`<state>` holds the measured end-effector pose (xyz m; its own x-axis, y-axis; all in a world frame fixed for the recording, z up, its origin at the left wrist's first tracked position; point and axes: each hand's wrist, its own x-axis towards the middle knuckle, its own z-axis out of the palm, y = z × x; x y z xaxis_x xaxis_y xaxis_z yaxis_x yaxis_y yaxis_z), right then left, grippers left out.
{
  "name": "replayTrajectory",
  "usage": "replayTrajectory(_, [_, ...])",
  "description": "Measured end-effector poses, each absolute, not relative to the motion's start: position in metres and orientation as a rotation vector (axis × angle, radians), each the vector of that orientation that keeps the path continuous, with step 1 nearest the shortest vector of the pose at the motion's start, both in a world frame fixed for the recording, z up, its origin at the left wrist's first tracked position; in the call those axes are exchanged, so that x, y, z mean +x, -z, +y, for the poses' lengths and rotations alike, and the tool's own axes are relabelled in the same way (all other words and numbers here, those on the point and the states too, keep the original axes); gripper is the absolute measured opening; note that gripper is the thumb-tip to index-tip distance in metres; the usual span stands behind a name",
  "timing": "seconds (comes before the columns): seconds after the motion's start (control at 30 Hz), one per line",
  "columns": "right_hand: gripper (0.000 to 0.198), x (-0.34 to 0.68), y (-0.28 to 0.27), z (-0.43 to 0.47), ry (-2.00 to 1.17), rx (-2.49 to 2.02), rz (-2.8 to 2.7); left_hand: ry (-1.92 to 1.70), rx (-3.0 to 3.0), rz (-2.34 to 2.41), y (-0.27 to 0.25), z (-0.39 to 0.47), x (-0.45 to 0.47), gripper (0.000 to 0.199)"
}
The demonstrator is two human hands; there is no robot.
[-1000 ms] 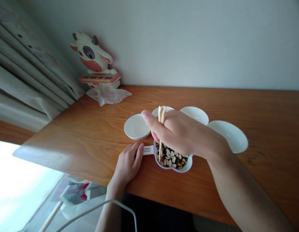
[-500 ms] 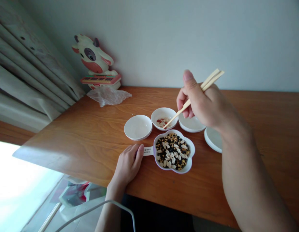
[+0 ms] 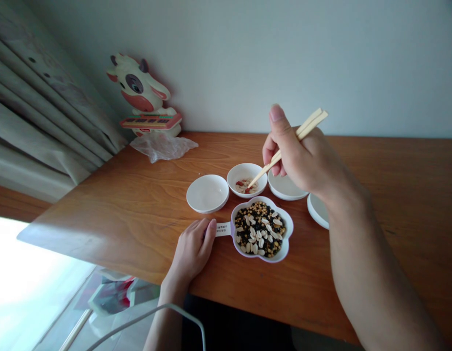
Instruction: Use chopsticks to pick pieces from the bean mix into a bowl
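Observation:
My left hand (image 3: 195, 246) is closed around the handle of a white and lilac flower-shaped bowl (image 3: 289, 239) resting on the table. Inside lie pale peanut halves (image 3: 261, 235) over a mix of black and yellow beans or grains. With my right hand (image 3: 299, 156) I grip a pair of wooden chopsticks (image 3: 275, 158), slanting down to the left. Their tips are in a small white bowl (image 3: 231, 178), at reddish and pale pieces (image 3: 244, 186) too small to name. Whether the tips pinch a piece I cannot tell.
Another white bowl (image 3: 207, 194) stands left of it; two more, a white bowl (image 3: 288, 187) and a white bowl (image 3: 318, 210), are partly hidden by my right hand and arm. A cow toy keyboard (image 3: 151, 119) and a plastic bag (image 3: 163, 147) sit at the back left. A cable (image 3: 149, 311) crosses in front.
My right hand has moved slightly left, and the chopstick tips have gone from the near rim of the small bowl into its contents. My left hand stays on the handle.

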<state>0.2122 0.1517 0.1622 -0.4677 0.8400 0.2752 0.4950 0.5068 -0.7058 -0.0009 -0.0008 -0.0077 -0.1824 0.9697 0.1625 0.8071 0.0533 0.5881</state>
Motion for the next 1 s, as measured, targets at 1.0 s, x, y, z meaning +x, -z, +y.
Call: replayTrajectory(1.0, [0.075,0.209,-0.159,0.119,-1.088,-0.867,-2.703,-0.834,1.805,2.067,0.009,-0.001,-0.002,0.037])
